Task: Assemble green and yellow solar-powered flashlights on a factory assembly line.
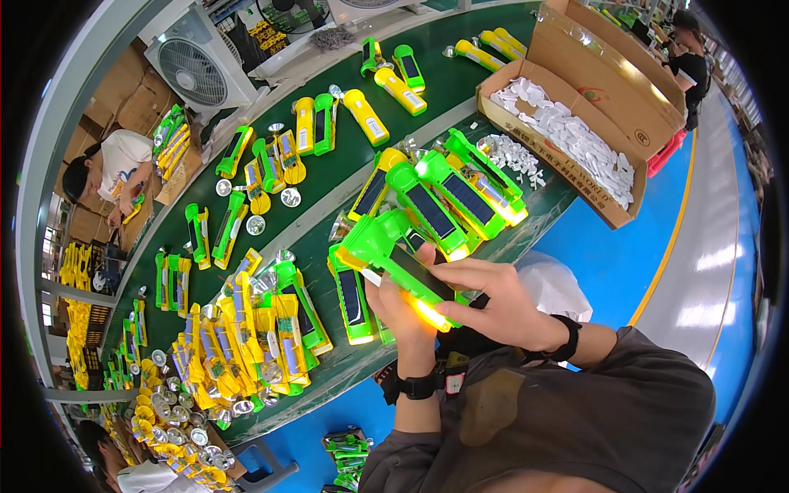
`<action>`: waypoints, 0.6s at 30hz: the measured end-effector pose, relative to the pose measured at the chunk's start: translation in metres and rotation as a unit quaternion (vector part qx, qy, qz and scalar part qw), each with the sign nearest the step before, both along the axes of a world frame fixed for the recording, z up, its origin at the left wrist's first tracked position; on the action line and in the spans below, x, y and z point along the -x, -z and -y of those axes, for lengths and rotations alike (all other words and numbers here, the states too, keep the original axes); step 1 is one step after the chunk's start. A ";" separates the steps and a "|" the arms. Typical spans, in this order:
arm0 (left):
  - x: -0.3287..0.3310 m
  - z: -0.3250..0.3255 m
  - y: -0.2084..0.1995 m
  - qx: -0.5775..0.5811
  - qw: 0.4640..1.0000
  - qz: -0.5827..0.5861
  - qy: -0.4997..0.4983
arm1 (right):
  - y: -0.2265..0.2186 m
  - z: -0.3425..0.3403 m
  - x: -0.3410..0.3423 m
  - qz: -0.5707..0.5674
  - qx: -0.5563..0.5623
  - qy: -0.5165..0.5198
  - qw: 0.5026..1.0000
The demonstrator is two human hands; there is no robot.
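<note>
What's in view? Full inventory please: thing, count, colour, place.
held torch: one, green and yellow, dark panel, lit edge, in the hands
green torches: many, dark panels, beyond the hands and around the table
yellow torches: several, far side of table
opened torch bodies: many, yellow with purple cells, piled at left
reflectors: many, silver, among the bodies
small parts: many, white, loose by the box
cardboard box: one, brown, right, holding white pieces
work table: one, green, centre
fan unit: one, white, upper left
floor: blue
other people: three, two left, one upper right
wristbands: two, dark, one per wrist
left hand: one, gripping held torch
right hand: one, fingers on it
</note>
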State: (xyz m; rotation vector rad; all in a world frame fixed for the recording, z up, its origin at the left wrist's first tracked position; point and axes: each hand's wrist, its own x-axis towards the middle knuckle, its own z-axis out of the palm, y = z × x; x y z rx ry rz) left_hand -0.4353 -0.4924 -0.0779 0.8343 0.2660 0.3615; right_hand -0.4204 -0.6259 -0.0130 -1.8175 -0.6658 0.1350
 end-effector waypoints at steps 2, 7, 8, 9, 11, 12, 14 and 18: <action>-0.001 0.003 -0.008 0.018 1.000 0.015 -0.002 | 0.004 -0.002 0.001 0.039 0.010 0.009 0.999; -0.003 0.008 -0.006 0.003 0.996 0.081 -0.023 | 0.011 -0.006 -0.005 0.055 0.013 0.009 0.998; -0.003 0.009 -0.003 -0.017 0.996 0.081 -0.033 | 0.013 -0.006 -0.006 0.059 0.020 0.009 0.998; -0.003 0.009 -0.001 -0.036 0.995 0.080 -0.043 | 0.016 -0.007 -0.006 0.058 0.021 0.010 0.998; -0.001 0.007 0.003 -0.025 0.993 0.102 -0.047 | 0.021 -0.011 -0.004 0.058 0.002 0.007 0.998; 0.001 0.006 0.004 -0.014 0.991 0.124 -0.049 | 0.024 -0.012 0.001 0.058 0.002 0.005 0.998; 0.005 0.004 0.005 -0.067 0.992 0.105 -0.020 | 0.030 -0.011 0.010 0.084 0.031 0.029 0.996; 0.023 0.005 0.005 -0.118 0.993 0.031 0.008 | 0.003 0.004 -0.009 0.126 0.050 0.004 0.991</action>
